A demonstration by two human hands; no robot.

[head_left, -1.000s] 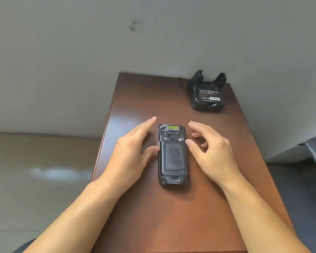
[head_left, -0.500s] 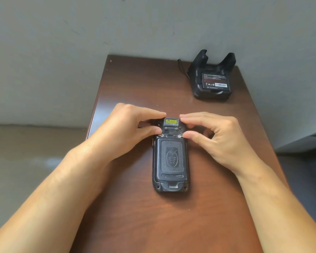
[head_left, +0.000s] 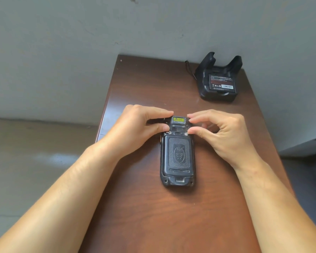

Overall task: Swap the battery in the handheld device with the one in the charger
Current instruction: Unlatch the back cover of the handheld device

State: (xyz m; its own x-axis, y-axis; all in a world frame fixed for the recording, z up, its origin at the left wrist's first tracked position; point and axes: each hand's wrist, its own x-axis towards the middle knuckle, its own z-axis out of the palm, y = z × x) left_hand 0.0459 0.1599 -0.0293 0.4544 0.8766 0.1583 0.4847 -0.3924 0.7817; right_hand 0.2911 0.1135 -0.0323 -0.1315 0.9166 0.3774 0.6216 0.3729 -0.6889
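A black handheld device lies face down on the brown table, its ribbed battery cover closed and a yellow label at its far end. My left hand pinches the device's top left corner with thumb and forefinger. My right hand pinches the top right corner, its thumb tip by the small round latch there. At the table's far right stands the black charger with a battery seated in it, label up.
The narrow table butts against a grey wall at the back. Its left edge drops to a grey floor. A thin black cord runs behind the charger.
One second ago both hands hovered open beside the device. They closed on its top corners half a second ago and have held there since, while the camera view shifted closer.
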